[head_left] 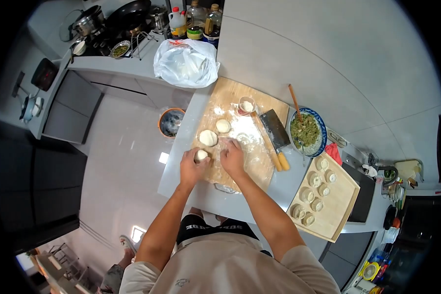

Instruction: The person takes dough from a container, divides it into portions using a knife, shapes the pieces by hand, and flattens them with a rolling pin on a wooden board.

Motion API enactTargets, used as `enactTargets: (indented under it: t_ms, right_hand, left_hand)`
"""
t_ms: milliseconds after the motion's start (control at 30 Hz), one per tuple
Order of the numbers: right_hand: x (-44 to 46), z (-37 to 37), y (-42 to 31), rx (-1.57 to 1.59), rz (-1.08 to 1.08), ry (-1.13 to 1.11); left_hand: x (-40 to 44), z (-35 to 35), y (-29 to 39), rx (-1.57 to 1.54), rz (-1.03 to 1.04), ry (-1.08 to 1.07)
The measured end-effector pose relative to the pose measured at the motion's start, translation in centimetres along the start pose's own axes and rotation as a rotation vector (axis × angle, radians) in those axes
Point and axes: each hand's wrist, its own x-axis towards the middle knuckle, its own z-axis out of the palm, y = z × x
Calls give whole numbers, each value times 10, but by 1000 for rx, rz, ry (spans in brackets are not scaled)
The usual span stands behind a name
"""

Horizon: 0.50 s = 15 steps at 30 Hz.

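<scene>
My left hand (193,167) curls around a small ball of dough (201,156) at the left edge of the floured wooden board (255,95). To its right, my right hand (232,158) hovers over or rests on the board, fingers bent and pointing forward; nothing shows in it. Just ahead of both hands lie two round pieces of dough, a larger one (208,138) and a smaller one (223,126). Loose flour is spread over the board beyond my right hand.
A small flour bowl (246,105), rolling pin (264,139) and cleaver (275,128) lie on the board. Right of it are a bowl of green filling (305,132) and a tray (334,215) with several filled pieces. A plastic bag (186,63) sits beyond.
</scene>
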Motion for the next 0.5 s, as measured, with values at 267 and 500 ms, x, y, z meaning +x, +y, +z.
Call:
enactTargets:
  t_ms: [267,500]
  right_hand:
    - [-40,-48,20,314,329,-108]
    - [-37,-92,39,-342,105,31]
  left_hand:
    - [0,71,-22,-658,-24,-363]
    - [-2,87,-7,-280,96,-258]
